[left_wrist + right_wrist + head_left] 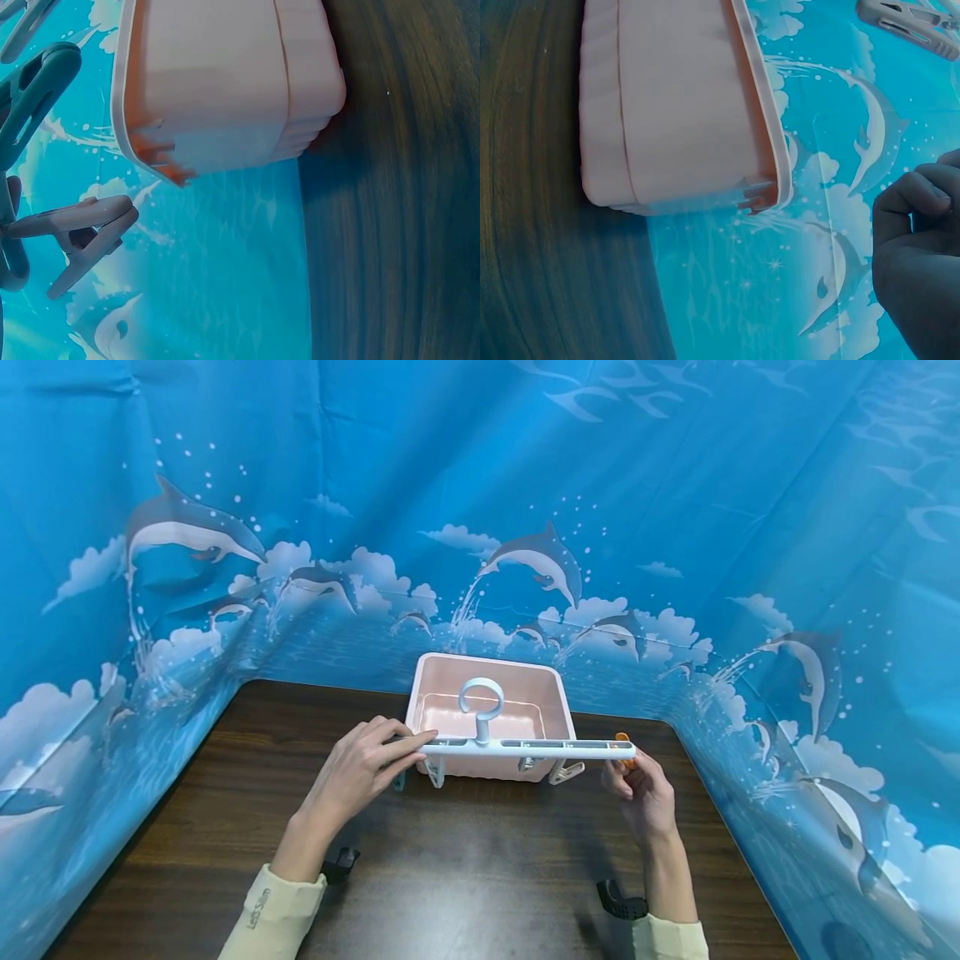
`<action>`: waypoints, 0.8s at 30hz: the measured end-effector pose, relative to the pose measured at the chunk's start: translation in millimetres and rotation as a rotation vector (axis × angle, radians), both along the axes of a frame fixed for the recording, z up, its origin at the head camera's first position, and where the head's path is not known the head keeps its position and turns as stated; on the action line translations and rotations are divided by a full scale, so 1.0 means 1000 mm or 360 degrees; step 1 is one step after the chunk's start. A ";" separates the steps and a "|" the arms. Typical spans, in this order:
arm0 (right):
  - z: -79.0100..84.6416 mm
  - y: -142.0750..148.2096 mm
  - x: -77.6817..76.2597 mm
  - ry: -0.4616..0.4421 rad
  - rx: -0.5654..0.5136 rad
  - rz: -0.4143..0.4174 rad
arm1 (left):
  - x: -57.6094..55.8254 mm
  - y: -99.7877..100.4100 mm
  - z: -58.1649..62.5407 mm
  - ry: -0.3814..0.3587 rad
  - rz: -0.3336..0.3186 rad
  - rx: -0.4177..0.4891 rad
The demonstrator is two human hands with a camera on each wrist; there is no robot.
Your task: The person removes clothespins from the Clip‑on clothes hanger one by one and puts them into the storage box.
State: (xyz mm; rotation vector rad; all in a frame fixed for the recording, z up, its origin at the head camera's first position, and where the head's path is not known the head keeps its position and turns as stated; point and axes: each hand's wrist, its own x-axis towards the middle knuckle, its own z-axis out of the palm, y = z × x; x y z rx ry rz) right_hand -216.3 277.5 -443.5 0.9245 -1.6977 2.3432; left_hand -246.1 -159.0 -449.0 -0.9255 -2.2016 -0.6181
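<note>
A white clip hanger (525,748) with a round hook (482,697) is held level in front of the pink bin. My left hand (360,768) grips the hanger's left end, its index finger lying along the bar. At the other end, my right hand (643,789) pinches an orange clothespin (624,752) on the bar. Its curled fingers (915,199) show in the right wrist view, where the orange clothespin is out of sight. Under the bar hang several clothespins, including a teal clothespin (37,97) and a greyish clothespin (94,232) in the left wrist view.
Behind the hanger, the pink bin (491,672) stands on the dark wooden table (450,877). A blue curtain (420,460) printed with dolphins surrounds the table's back and sides. Black straps (621,902) stick out at the wrists.
</note>
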 end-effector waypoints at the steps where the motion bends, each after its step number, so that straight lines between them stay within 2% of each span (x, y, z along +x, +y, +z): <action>1: 0.000 0.001 0.000 -0.0026 0.0025 0.0008 | 0.000 0.000 0.000 0.0007 -0.0003 0.0001; 6: -0.001 0.001 0.003 -0.0139 0.0080 0.0060 | 0.002 -0.002 0.002 0.0001 0.0005 -0.0019; 14: -0.001 -0.001 0.003 -0.0168 0.0032 0.0079 | 0.003 -0.003 0.003 -0.0010 0.0014 -0.0020; 24: -0.002 -0.006 0.007 -0.0308 0.0023 -0.0095 | 0.003 -0.006 0.006 -0.0045 -0.0001 0.0033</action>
